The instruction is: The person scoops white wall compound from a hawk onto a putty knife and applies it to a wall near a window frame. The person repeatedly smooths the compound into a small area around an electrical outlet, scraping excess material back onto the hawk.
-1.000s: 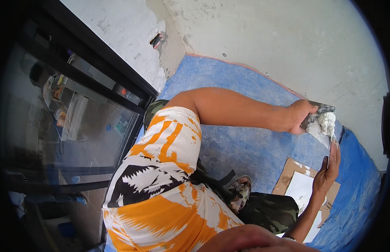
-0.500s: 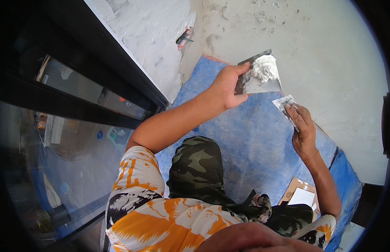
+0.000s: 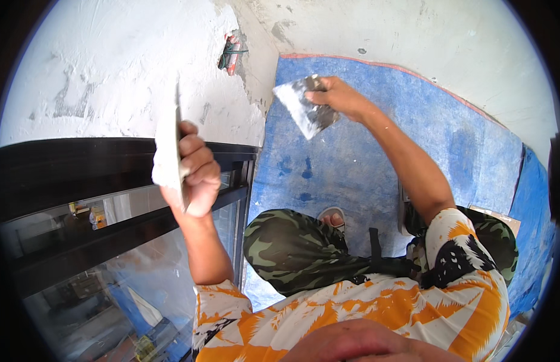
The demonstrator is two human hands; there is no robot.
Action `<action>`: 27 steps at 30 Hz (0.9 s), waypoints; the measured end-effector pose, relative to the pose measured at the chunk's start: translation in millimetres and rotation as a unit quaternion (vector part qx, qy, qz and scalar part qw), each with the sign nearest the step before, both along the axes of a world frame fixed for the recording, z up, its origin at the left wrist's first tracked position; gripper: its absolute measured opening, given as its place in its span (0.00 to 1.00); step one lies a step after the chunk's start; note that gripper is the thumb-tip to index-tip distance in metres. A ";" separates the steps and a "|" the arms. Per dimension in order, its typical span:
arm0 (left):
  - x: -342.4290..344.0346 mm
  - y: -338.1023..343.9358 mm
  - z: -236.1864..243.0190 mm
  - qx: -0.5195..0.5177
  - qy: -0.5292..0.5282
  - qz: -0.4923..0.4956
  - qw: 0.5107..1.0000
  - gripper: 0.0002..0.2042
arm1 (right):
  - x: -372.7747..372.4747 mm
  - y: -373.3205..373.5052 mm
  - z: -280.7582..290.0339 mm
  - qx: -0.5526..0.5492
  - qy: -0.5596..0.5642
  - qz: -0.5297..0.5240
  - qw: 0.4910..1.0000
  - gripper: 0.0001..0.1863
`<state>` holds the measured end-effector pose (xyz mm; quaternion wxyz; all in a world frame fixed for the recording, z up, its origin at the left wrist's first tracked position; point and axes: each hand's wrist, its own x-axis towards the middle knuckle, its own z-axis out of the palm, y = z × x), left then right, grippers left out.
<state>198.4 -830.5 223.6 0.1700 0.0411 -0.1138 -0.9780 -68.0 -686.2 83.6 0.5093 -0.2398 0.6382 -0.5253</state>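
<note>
A white, unevenly plastered wall (image 3: 111, 66) is seen at the upper left, and it is met at a corner by a pale grey, smudged wall (image 3: 424, 36). The floor is covered by a mottled blue sheet (image 3: 364, 169). Below the white wall, glass panels are held in a black frame (image 3: 81, 154). Green camouflage trousers (image 3: 292, 250) are worn beneath a white, orange and black patterned shirt (image 3: 364, 308). A flat, dark-edged plate (image 3: 179, 114) is gripped upright by the left hand (image 3: 198, 172), its fingers curled; it is seen nearly edge-on, and whether the wall is touched cannot be told. Its left face is coated with thick white paste (image 3: 166, 154). A four-sided, dark metal blade (image 3: 304, 108), smeared with white, is pinched between the thumb and fingers of the right hand (image 3: 337, 96) and is seen against the blue sheet, near the corner. A sandalled foot (image 3: 333, 218) is partly hidden by the trousers. In the white wall's broken edge, orange-red pieces (image 3: 233, 54) are exposed.
</note>
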 end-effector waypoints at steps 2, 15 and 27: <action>16.7 7.7 23.2 -0.030 0.008 0.021 0.999 0.13 | 28.6 -8.5 -30.2 -0.052 -0.087 0.033 0.994 0.17; 18.4 108.3 141.4 -0.181 -0.041 0.287 0.940 0.12 | 12.7 -68.5 -14.6 -0.178 -0.295 0.289 0.893 0.28; -33.6 95.6 66.6 -0.294 -0.415 0.460 0.727 0.17 | 10.5 -31.3 -5.7 -0.100 -0.377 0.042 0.920 0.20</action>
